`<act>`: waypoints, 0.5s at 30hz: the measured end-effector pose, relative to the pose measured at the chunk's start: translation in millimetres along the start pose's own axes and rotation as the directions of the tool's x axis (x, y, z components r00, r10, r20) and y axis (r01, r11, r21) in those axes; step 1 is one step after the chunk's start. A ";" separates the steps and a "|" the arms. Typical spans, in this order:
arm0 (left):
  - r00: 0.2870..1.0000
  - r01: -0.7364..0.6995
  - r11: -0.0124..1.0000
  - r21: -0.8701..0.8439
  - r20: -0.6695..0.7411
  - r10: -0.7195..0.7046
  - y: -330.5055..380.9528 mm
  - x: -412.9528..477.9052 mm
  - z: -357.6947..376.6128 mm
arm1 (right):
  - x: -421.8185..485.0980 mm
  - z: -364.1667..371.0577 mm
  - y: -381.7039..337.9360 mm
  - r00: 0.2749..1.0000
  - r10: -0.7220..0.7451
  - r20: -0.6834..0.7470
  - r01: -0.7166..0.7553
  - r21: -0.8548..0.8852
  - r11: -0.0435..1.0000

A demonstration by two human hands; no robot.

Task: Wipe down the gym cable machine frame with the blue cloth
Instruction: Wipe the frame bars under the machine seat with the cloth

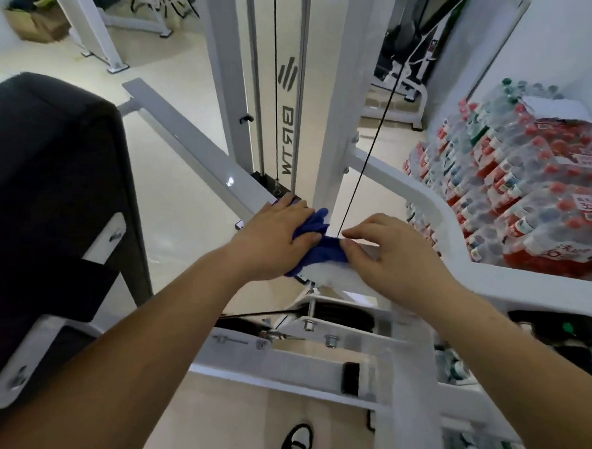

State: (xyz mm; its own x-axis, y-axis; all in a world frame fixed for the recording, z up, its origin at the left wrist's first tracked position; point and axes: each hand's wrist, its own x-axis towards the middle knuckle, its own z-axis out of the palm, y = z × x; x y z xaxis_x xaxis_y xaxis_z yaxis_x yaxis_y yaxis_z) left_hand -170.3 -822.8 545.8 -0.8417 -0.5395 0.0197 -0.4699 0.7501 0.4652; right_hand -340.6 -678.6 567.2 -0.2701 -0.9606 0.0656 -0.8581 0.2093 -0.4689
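Note:
The white cable machine frame (332, 85) rises through the middle of the view, with a slanted beam and lower cross bars. A blue cloth (323, 248) lies bunched on a white frame bar in the centre. My left hand (275, 239) lies on top of the cloth and presses it onto the bar, fingers mostly straight. My right hand (388, 253) rests on the same bar just right of the cloth, and its curled fingertips touch the cloth's right edge. Part of the cloth is hidden under my left palm.
A black padded seat back (46, 203) stands at the left. Shrink-wrapped packs of water bottles (525, 184) are stacked at the right against the wall. A black cable (367, 172) runs diagonally just behind my hands. My shoe (297, 444) shows on the floor below.

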 end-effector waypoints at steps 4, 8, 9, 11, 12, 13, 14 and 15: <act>0.998 0.061 0.998 0.024 -0.035 -0.061 -3.7 -0.4 2.2 | 25.0 11.8 -17.4 0.998 -0.038 0.045 0.037 0.027 0.999; 0.989 0.128 0.992 -0.016 -0.079 -0.128 -19.0 -6.9 -3.9 | 36.1 21.2 -26.8 0.996 -0.065 0.061 0.061 0.065 0.996; 0.970 0.209 0.978 -0.025 -0.120 -0.211 -27.1 -0.9 -7.4 | 38.4 24.2 -30.4 0.995 -0.062 0.078 0.058 0.065 0.996; 0.907 0.372 0.927 -0.050 -0.195 -0.375 -40.2 19.7 -11.1 | 42.6 30.9 -39.4 0.992 -0.050 0.115 0.048 0.019 0.999; 0.881 0.420 0.906 -0.060 -0.213 -0.423 -43.1 29.9 -10.6 | 44.1 33.4 -42.7 0.991 -0.046 0.126 0.051 -0.032 0.998; 0.865 0.443 0.894 -0.074 -0.226 -0.447 -42.6 35.6 -8.1 | 44.0 34.6 -44.9 0.990 -0.045 0.136 0.057 -0.086 0.995; 0.865 0.436 0.895 -0.096 -0.231 -0.446 -41.2 35.9 -4.5 | 43.1 35.2 -45.5 0.988 -0.044 0.148 0.064 -0.130 0.989; 0.876 0.402 0.907 -0.128 -0.235 -0.421 -40.4 31.3 -0.8 | 42.2 34.9 -45.1 0.985 -0.040 0.165 0.066 -0.157 0.985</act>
State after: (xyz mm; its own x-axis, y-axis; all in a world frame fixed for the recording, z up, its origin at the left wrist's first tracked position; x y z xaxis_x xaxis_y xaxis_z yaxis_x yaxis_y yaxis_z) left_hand -177.4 -870.3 528.3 -0.4767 -0.8786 0.0294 -0.7303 0.4144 0.5431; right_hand -298.1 -735.0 560.4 -0.1598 -0.9852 -0.0623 -0.9320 0.1714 -0.3194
